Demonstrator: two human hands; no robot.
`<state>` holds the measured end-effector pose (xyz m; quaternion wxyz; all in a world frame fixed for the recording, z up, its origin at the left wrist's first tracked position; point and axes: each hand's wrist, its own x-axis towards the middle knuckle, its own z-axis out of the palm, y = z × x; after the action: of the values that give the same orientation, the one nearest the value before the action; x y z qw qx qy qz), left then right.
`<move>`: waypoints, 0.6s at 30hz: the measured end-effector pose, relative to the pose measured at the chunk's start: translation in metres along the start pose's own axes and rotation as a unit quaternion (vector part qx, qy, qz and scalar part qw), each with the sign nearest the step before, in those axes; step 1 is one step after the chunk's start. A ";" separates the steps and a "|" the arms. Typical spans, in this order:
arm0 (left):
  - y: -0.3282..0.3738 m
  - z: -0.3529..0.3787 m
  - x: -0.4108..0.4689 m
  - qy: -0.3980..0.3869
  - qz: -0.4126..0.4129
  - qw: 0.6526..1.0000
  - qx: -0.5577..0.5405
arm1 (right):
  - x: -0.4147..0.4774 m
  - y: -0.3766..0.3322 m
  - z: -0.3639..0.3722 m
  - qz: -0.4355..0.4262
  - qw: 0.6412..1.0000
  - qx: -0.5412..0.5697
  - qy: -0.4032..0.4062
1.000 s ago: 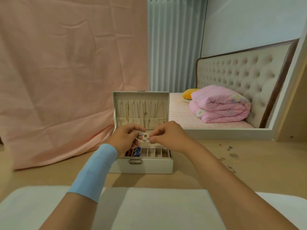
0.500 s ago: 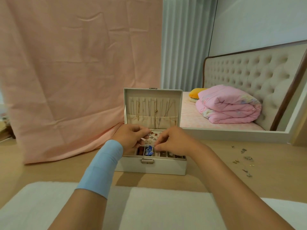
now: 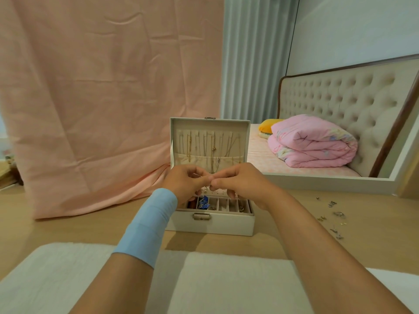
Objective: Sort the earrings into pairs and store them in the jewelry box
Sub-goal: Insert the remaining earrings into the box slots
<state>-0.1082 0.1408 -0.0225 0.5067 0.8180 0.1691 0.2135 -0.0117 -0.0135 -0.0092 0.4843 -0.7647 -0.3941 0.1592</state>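
The cream jewelry box (image 3: 213, 224) stands open on the wooden table, with necklaces hanging inside its raised lid. Small items lie in its front compartments, among them a blue piece (image 3: 203, 205). Both hands meet just above the box. My left hand (image 3: 184, 183), with a blue band on the wrist, and my right hand (image 3: 238, 181) pinch a small silver earring (image 3: 200, 176) between their fingertips. The hands hide most of the earring and the rear part of the tray. Several loose earrings (image 3: 333, 217) lie scattered on the table to the right.
A pink cloth (image 3: 102, 98) hangs behind the box and drapes onto the table at the left. A white padded mat (image 3: 215, 282) lies along the near edge. A framed mirror (image 3: 317, 177) at the right reflects a bed and pink quilt.
The view has shifted, so the box sits more to the right in frame. Both hands have risen slightly from the tray, with fingertips pressed closer together on the earring.
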 end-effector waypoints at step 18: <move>-0.001 -0.006 -0.002 -0.115 0.022 0.948 0.295 | 0.011 0.019 0.015 -0.021 0.963 -0.269 0.001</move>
<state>-0.1126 0.1448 -0.0216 0.2540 0.9534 0.1470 0.0703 -0.0055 -0.0001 -0.0312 0.2644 -0.8584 -0.4380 0.0369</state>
